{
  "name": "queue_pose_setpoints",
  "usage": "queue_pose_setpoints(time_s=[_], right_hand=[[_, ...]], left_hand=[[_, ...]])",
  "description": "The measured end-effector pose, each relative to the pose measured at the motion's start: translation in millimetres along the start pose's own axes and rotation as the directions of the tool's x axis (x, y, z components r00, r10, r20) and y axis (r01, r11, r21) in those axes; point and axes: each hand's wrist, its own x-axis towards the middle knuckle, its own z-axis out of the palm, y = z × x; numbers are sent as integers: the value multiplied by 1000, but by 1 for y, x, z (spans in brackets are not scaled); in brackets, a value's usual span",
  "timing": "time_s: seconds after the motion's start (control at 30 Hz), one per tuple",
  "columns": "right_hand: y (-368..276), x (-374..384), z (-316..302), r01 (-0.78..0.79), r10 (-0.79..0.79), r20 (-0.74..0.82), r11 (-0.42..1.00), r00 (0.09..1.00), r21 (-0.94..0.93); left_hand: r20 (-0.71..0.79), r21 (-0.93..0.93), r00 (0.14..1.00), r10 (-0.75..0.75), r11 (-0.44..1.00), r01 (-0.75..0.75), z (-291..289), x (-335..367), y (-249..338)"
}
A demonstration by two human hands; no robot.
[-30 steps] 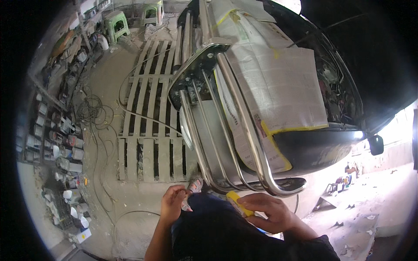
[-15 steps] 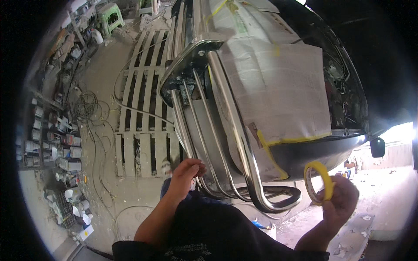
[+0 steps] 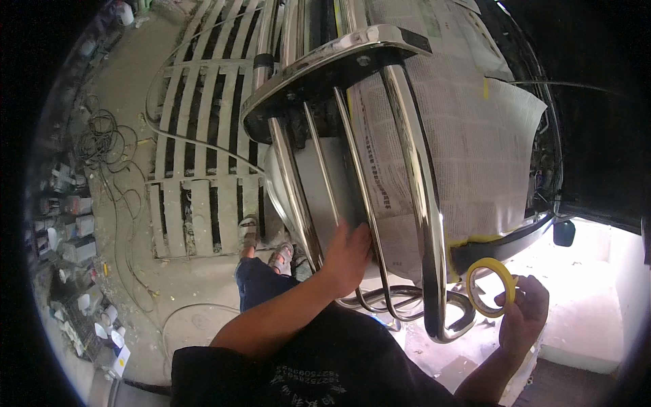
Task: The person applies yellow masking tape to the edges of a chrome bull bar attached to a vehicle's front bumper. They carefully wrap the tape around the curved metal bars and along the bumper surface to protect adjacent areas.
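Observation:
My right hand [image 3: 525, 308] pinches a roll of yellow masking tape [image 3: 507, 283] by its lower right side, its round hole facing left. My left hand [image 3: 347, 261] is among the bars of a chrome bumper guard [image 3: 420, 169], over one thin bar and beside another. Its fingers point away from me and look stretched out, though their tips are partly hidden. Behind the bars is a grey panel [image 3: 319, 180]. Printed paper sheets [image 3: 475, 142] cover the vehicle's front, edged with yellow tape [image 3: 468, 241] at the near side.
Wooden pallets [image 3: 203, 129] lie on the dusty floor to the left, with a cable across them. A coiled hose [image 3: 105, 139] and cluttered containers [image 3: 81, 237] are farther left. My sandaled feet [image 3: 281, 258] stand beside the guard. A dark side mirror [image 3: 564, 233] sticks out at the right.
My left hand has moved right and forward, in among the chrome bars. The tape roll stays in my right hand, turned more face-on. The view has shifted, and my feet now show.

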Motion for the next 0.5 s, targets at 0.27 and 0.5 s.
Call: queue_pose_setpoints(time_s=[0.27, 0.5], right_hand=[[-4, 1, 13, 59, -69, -6, 892, 998, -448], [-8, 18, 13, 77, -70, 35, 795, 997, -602]], left_hand=[[-21, 27, 992, -128, 991, 128, 41, 15, 27], [-70, 83, 986, -151, 984, 156, 39, 6, 29]])
